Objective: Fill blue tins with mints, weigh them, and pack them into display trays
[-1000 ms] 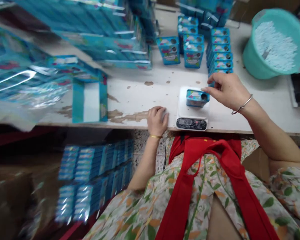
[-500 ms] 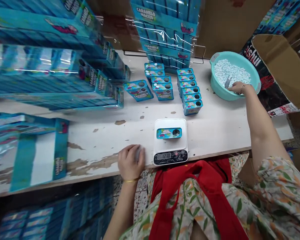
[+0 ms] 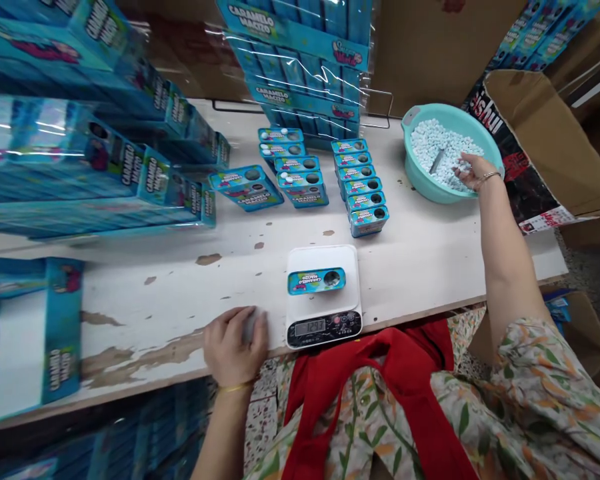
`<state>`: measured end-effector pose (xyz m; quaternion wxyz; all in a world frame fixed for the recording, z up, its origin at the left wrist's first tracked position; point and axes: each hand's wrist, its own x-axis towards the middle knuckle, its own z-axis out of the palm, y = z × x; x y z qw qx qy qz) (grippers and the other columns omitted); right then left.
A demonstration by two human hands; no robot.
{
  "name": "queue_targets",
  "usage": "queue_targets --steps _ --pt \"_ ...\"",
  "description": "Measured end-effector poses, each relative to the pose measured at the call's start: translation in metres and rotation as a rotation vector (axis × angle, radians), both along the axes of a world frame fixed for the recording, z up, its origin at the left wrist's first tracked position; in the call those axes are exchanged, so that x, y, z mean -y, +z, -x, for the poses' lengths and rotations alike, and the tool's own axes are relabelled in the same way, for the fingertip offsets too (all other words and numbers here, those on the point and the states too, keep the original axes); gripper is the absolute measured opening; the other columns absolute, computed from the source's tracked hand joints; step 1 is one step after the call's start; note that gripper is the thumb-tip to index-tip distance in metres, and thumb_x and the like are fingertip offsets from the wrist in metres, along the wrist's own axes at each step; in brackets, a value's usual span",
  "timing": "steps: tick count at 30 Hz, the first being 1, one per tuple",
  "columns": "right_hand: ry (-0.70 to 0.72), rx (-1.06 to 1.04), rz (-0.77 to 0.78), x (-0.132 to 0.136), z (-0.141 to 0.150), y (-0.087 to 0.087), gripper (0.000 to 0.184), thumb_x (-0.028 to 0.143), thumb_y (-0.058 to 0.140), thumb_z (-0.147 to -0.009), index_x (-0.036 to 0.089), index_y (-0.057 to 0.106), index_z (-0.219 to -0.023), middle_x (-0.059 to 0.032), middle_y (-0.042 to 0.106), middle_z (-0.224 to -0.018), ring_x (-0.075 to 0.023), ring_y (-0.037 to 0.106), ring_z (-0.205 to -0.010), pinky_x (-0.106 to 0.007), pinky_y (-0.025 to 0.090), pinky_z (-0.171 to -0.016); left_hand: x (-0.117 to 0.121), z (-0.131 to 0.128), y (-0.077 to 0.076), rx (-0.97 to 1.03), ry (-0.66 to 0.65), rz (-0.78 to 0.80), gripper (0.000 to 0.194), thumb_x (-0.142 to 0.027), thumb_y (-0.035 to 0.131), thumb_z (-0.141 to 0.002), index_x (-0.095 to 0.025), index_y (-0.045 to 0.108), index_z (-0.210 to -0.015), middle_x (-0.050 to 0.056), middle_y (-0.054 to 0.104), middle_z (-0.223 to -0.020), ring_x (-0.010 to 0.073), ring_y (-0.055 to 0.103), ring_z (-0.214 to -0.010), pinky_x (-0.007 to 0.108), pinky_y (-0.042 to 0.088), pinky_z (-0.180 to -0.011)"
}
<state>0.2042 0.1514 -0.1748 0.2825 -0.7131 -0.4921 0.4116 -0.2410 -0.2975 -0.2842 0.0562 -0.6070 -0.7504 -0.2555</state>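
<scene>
My right hand [image 3: 473, 172] is at the right side of a turquoise basin [image 3: 433, 190], its fingers a little apart among small white candies [image 3: 433, 137]. A scoop [image 3: 437, 161] stands in the candies, left of the fingers and apart from them. My left hand [image 3: 236, 345] rests at the table's front edge, fingers curled; what lies inside it, if anything, is hidden. Between the hands, a white kitchen scale [image 3: 349, 261] bears a blue candy tin [image 3: 316, 281] with a round dark opening at its right end. The lit display [image 3: 309, 327] is too blurred to read surely.
Behind the scale stands a row of several blue tins [image 3: 363, 183]. Left of it are more tins [image 3: 300, 179], some topped with candies. Wrapped stacks of blue boxes [image 3: 130, 160] fill the left. An opened cardboard box [image 3: 535, 120] adjoins the basin.
My right hand has let go of the scoop and shifted right of it within the basin. The display's digits differ. The whole view has shifted; my left hand stays by the table edge.
</scene>
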Motion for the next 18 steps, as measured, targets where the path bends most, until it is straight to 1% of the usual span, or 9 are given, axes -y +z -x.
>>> queue_targets --steps 3,5,7,9,11,13,14,16,18 --pt "-0.098 0.076 -0.006 0.005 0.003 -0.006 0.027 0.005 0.064 -0.087 0.019 0.049 -0.069 0.0006 0.050 -0.065 -0.0130 0.052 -0.065 -0.029 0.047 -0.068 -0.001 0.001 -0.001 -0.009 -0.005 -0.001 0.017 -0.032 0.063 -0.094 -0.020 0.066 -0.107 0.016 0.070 -0.104 0.0332 0.067 -0.099 0.050 0.054 -0.090" --pt "-0.110 0.109 -0.012 0.011 0.008 -0.001 0.028 0.002 0.063 -0.087 0.019 0.051 -0.067 0.0018 0.048 -0.059 -0.0117 0.048 -0.062 -0.029 0.045 -0.068 -0.001 0.000 -0.002 0.008 0.009 0.014 0.018 -0.033 0.062 -0.095 -0.020 0.066 -0.106 0.016 0.070 -0.105 0.0325 0.067 -0.100 0.050 0.053 -0.091" --pt "-0.079 0.090 -0.009 0.022 0.022 0.014 0.027 0.002 0.061 -0.090 0.018 0.052 -0.070 0.0029 0.049 -0.057 -0.0091 0.045 -0.059 -0.026 0.043 -0.065 -0.001 -0.002 -0.001 0.048 0.042 0.044 0.019 -0.036 0.061 -0.095 -0.020 0.066 -0.105 0.016 0.069 -0.106 0.0315 0.065 -0.101 0.049 0.052 -0.093" --pt "0.001 0.019 0.007 0.044 0.044 0.036 0.024 0.002 0.060 -0.092 0.018 0.054 -0.075 0.0034 0.054 -0.058 -0.0065 0.045 -0.057 -0.023 0.038 -0.059 -0.001 -0.004 -0.001 0.101 0.079 0.071 0.023 -0.039 0.059 -0.095 -0.020 0.066 -0.104 0.015 0.067 -0.106 0.0304 0.064 -0.102 0.048 0.050 -0.096" --pt "0.158 -0.102 0.022 0.075 0.073 0.060 0.023 0.000 0.058 -0.094 0.017 0.057 -0.078 0.0026 0.056 -0.059 -0.0047 0.044 -0.053 -0.022 0.030 -0.052 -0.001 -0.006 -0.001 0.148 0.105 0.092 0.025 -0.041 0.057 -0.094 -0.019 0.065 -0.104 0.015 0.066 -0.107 0.0296 0.062 -0.104 0.047 0.048 -0.097" --pt "0.386 -0.192 0.040 0.114 0.103 0.082 0.020 0.002 0.059 -0.093 0.016 0.061 -0.079 0.0022 0.056 -0.060 -0.0050 0.047 -0.052 -0.023 0.028 -0.049 -0.002 -0.007 -0.002 0.168 0.119 0.102 0.026 -0.040 0.057 -0.094 -0.019 0.065 -0.104 0.014 0.065 -0.108 0.0287 0.061 -0.105 0.046 0.048 -0.098" --pt "0.500 -0.212 0.081 0.135 0.117 0.090 0.017 0.003 0.062 -0.092 0.016 0.062 -0.081 0.0017 0.057 -0.062 -0.0054 0.048 -0.053 -0.023 0.029 -0.049 -0.002 -0.007 -0.003 0.173 0.120 0.102 0.025 -0.040 0.056 -0.094 -0.019 0.066 -0.104 0.014 0.065 -0.108 0.0285 0.060 -0.105 0.046 0.047 -0.098" --pt "0.737 -0.207 0.123 0.172 0.141 0.101 0.011 0.008 0.067 -0.092 0.016 0.066 -0.085 0.0025 0.056 -0.062 -0.0061 0.047 -0.053 -0.023 0.032 -0.049 -0.002 -0.007 -0.004 0.188 0.116 0.093 0.025 -0.039 0.056 -0.095 -0.019 0.066 -0.105 0.015 0.064 -0.110 0.0283 0.059 -0.107 0.046 0.046 -0.099" --pt "0.966 -0.144 0.115 0.199 0.160 0.102 0.005 0.014 0.070 -0.091 0.017 0.068 -0.087 0.0035 0.054 -0.060 -0.0073 0.047 -0.055 -0.023 0.035 -0.053 -0.002 -0.007 -0.004 0.217 0.105 0.074 0.025 -0.038 0.056 -0.095 -0.018 0.066 -0.107 0.015 0.063 -0.111 0.0285 0.058 -0.108 0.046 0.045 -0.099"
